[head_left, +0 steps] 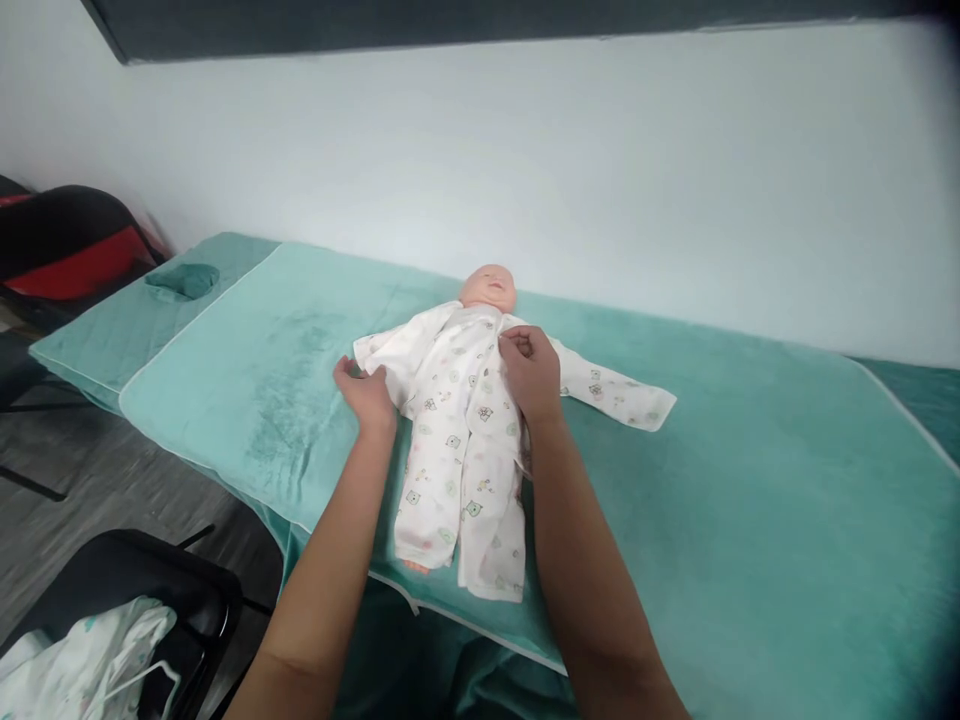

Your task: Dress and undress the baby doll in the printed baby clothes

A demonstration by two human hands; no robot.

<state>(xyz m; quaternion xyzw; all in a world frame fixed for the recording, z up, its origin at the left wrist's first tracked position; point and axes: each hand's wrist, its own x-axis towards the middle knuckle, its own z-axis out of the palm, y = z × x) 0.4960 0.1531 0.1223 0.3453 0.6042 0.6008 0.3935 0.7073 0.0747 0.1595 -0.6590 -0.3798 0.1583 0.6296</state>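
Observation:
A baby doll (489, 288) lies face up on a green-covered bed, its head toward the wall. A white baby romper (435, 410) with small animal prints covers its body and legs. My right hand (532, 372) is closed in a pinch on the romper's front edge at the chest. At the romper's left sleeve (379, 350), my left hand (367, 395) has its curled fingers and thumb around the cuff. The other sleeve (619, 395) lies stretched out flat to the right. A bit of the doll's foot (416, 567) shows below one trouser leg.
The green bed cover (720, 480) reaches the white wall (600, 180); a face hole (184, 282) is at the bed's left end. A black chair (142, 560) at lower left holds printed cloth (97, 650) and a white hanger (146, 680). Red-and-black chairs (82, 260) stand farther back.

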